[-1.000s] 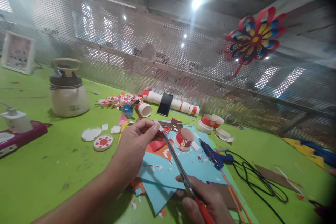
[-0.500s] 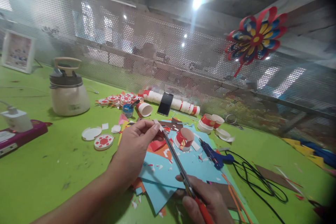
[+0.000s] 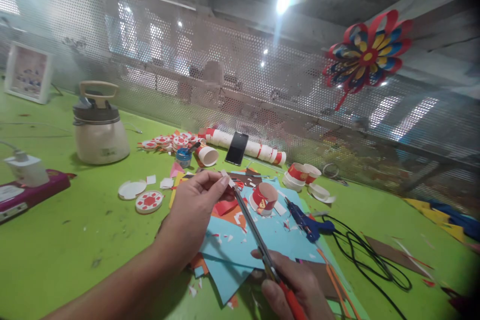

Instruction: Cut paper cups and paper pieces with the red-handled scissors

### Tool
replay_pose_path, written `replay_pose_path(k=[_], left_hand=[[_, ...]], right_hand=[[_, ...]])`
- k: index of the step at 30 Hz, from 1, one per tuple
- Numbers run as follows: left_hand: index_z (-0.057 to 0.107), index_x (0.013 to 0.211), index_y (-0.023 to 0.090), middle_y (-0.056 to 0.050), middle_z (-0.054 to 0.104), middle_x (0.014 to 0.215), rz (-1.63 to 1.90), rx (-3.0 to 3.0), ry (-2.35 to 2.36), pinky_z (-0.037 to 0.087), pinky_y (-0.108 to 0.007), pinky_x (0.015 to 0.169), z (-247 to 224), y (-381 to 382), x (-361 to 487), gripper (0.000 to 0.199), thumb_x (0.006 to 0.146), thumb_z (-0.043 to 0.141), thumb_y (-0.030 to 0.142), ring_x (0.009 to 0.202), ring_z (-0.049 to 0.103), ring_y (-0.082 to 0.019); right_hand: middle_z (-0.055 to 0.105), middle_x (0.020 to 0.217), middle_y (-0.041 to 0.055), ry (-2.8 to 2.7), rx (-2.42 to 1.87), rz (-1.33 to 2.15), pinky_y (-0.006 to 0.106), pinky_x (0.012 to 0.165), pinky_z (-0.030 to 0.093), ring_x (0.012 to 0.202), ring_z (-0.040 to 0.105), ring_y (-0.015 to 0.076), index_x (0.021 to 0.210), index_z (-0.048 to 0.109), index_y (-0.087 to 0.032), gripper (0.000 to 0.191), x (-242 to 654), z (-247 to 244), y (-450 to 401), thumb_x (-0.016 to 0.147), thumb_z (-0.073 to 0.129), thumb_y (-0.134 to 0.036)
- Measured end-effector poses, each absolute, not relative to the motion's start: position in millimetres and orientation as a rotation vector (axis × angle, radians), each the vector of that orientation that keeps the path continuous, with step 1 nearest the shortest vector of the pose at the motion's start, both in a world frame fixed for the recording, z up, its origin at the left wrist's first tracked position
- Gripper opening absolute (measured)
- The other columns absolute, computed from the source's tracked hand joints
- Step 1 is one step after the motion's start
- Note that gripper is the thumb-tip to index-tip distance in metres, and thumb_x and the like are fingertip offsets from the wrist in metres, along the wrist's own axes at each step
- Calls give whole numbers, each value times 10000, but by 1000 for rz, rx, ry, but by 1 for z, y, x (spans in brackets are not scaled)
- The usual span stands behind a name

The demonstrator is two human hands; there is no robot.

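And the left hand (image 3: 193, 205) pinches a small white paper scrap (image 3: 226, 177), while the right hand (image 3: 296, 280) grips scissors (image 3: 255, 229), long grey blades, orange-red handles, tips right by the paper.

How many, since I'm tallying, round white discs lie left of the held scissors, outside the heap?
2: a plain white disc and, nearer and slightly right, a red-patterned white disc, both on the green tabletop. The bare left hand may hide more.
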State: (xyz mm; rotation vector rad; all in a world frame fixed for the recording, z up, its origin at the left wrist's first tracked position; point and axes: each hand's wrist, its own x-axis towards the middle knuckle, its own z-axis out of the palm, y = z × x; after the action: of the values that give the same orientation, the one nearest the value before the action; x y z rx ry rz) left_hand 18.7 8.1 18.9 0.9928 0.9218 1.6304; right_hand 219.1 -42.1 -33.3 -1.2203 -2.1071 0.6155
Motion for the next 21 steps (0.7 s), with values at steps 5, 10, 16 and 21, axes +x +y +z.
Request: replay_pose_path(k=[5,10,16,21], left_hand=[[645,736,140,-16,669,669,1633,1007,943,500,-276,706,20,9,19,141,777,669,272,655,610,-138],[643,743,139,-13,665,661,1631,1005,933,500,-270,703,19,10,19,139,775,669,271,649,607,-134],[638,746,136,-13,666,671,1627,983,942,500,-257,692,20,8,19,130,763,678,258,645,610,-128],[642,748,135,-13,665,688,1621,980,935,499,-256,689,20,8,19,137,759,682,266,648,608,-126]], right_hand=[[563,615,15,-2086,-1210,627,239,537,375,563,501,160,1017,663,-169,585,219,-31,-44,894,335,-637],[545,576,10,-2094,-1216,586,233,516,389,536,535,162,996,676,-177,616,219,-33,-42,887,320,-667],[540,564,12,-2107,-1197,593,236,534,420,550,551,170,1001,674,-165,597,221,-36,-41,883,345,-649],[602,598,29,-2119,-1228,613,237,535,413,553,552,171,1010,668,-161,512,221,-33,-42,882,404,-581]])
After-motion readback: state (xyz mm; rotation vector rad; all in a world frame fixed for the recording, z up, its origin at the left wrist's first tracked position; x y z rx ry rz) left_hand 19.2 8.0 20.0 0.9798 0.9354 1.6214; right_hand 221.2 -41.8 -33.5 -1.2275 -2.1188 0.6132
